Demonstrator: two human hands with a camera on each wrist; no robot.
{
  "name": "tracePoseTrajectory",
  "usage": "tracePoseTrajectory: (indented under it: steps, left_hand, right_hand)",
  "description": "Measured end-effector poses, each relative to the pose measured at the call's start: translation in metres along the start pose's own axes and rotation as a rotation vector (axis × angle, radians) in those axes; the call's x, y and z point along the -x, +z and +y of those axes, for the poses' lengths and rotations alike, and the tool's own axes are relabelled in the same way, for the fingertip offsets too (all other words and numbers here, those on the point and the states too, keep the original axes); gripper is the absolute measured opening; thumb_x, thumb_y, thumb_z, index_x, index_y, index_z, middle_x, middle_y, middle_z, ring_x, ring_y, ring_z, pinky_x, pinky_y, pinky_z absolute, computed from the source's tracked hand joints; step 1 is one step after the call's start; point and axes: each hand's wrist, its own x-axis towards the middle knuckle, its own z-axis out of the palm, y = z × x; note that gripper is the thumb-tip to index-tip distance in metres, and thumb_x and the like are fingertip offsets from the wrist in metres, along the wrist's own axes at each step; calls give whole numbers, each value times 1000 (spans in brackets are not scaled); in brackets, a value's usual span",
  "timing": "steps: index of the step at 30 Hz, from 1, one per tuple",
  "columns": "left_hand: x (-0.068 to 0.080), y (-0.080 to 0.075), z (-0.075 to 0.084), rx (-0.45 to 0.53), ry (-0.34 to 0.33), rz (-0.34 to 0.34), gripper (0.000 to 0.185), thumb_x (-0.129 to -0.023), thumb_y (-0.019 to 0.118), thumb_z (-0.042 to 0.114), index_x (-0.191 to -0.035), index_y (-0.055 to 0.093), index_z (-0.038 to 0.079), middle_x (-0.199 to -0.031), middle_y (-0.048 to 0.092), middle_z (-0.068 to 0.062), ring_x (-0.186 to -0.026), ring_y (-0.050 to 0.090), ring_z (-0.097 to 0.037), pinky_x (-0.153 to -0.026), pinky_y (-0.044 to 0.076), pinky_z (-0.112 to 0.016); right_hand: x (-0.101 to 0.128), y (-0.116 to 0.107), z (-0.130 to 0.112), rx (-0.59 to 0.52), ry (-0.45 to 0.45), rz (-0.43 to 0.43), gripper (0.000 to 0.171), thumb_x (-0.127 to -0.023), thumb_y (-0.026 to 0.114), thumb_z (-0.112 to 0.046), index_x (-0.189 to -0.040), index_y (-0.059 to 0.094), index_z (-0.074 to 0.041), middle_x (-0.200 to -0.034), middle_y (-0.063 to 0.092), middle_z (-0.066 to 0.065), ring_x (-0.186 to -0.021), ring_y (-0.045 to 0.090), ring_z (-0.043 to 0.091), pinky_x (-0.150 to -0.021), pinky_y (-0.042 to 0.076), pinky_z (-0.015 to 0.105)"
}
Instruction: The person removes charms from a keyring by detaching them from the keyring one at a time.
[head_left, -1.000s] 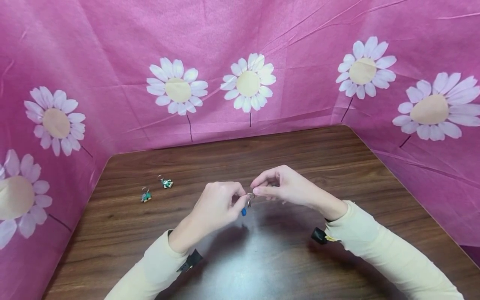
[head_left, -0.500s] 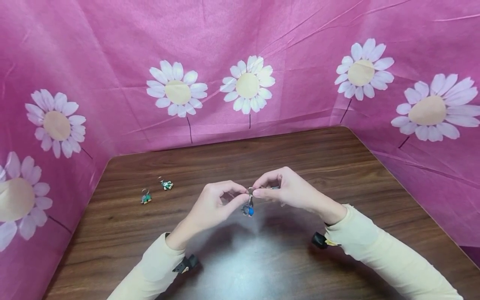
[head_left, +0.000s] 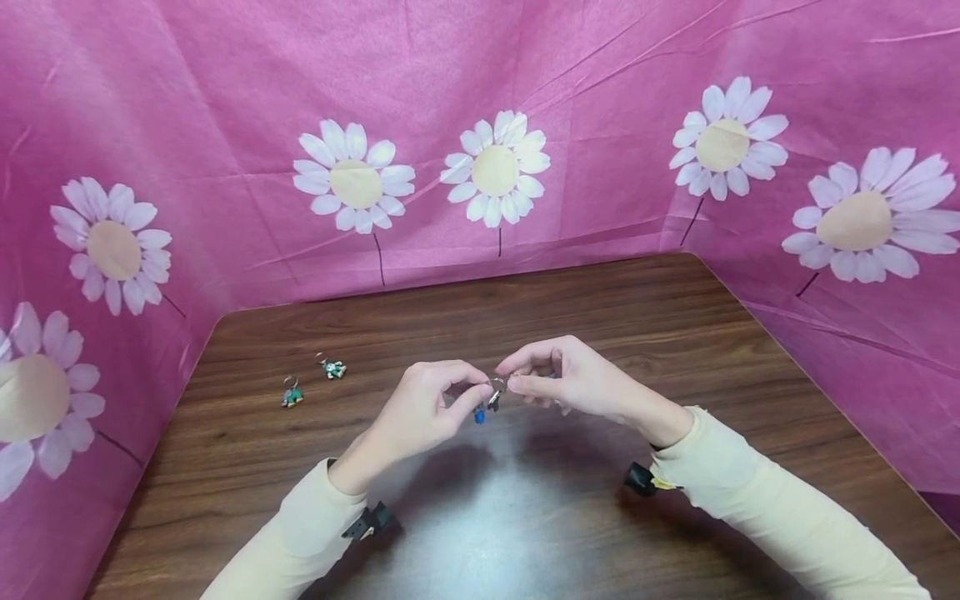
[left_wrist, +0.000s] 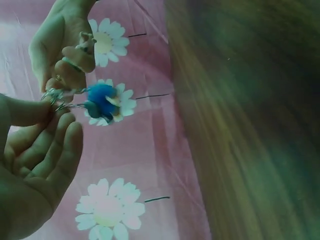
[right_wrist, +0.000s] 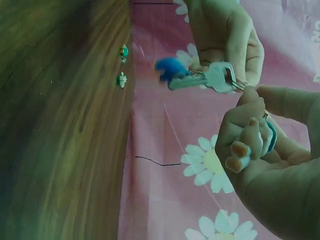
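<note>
Far left on the wooden table (head_left: 570, 533): two small green charms, one (head_left: 292, 393) nearer the person, the other (head_left: 332, 367) just behind it, both well apart from the hands. Pink daisy-print cloth (head_left: 225, 100) walls the table on three sides. Left hand (head_left: 427, 410) is raised over mid-table, thumb and forefinger pinching a metal key ring (left_wrist: 52, 96), other fingers loosely curled. Hanging off the ring: a silver key (right_wrist: 212, 77) and a blue charm (head_left: 480, 414), both clear of the table, between the two hands. Right hand (head_left: 566, 377) sits just right of it, thumb and forefinger pinching the same ring from the other side; its curled lower fingers tuck a small teal item (right_wrist: 270, 136) into the palm, can't tell what it is. Cream sleeves (head_left: 757, 492) on both arms.
</note>
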Motion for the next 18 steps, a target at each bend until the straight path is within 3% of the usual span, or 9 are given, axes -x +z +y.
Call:
tracePoseTrajectory:
  steps: [3,7,10,13,18]
  left_hand:
    - [-2,-5,2,-36,-17,-50,6,-97,70,17,-96,75,16,-82,70,12,-63,57,-3,-50,45,-21]
    - [-4,-7,1,43,-98,-85,8,-102,64,18,-99,71,16,-83,70,10,-67,63,-9,-51,47,-24]
    - [-4,-5,-2,73,-132,-72,9,-103,62,19,-101,70,16,-83,70,10,-60,58,-9,-48,43,-24]
    - [-4,-4,-2,52,-123,-63,9,-102,63,19,-100,71,17,-81,70,9,-51,45,-4,-43,37,-24]
    - [-4,-2,-1,0,-78,-102,8,-100,66,17,-95,72,18,-77,69,10,-49,46,-3,-42,40,-24]
  right_hand:
    - [1,-4,-3,174,-122,-10,23,-97,72,-20,-117,74,-10,-90,74,2,-66,59,12,-49,46,25]
    - [1,-8,-4,372,-252,33,16,-97,72,-18,-110,78,-13,-96,76,-8,-72,59,7,-61,49,24]
    - [1,-9,-3,390,-255,46,12,-97,72,-18,-106,78,-14,-89,74,-10,-63,52,7,-56,45,24]
    - [-1,-7,-2,352,-227,40,10,-98,70,-19,-102,78,-13,-81,70,-9,-61,51,7,-51,42,23]
    - [-4,-4,1,271,-191,40,9,-99,68,-18,-99,77,-14,-74,66,-1,-61,55,10,-48,43,24]
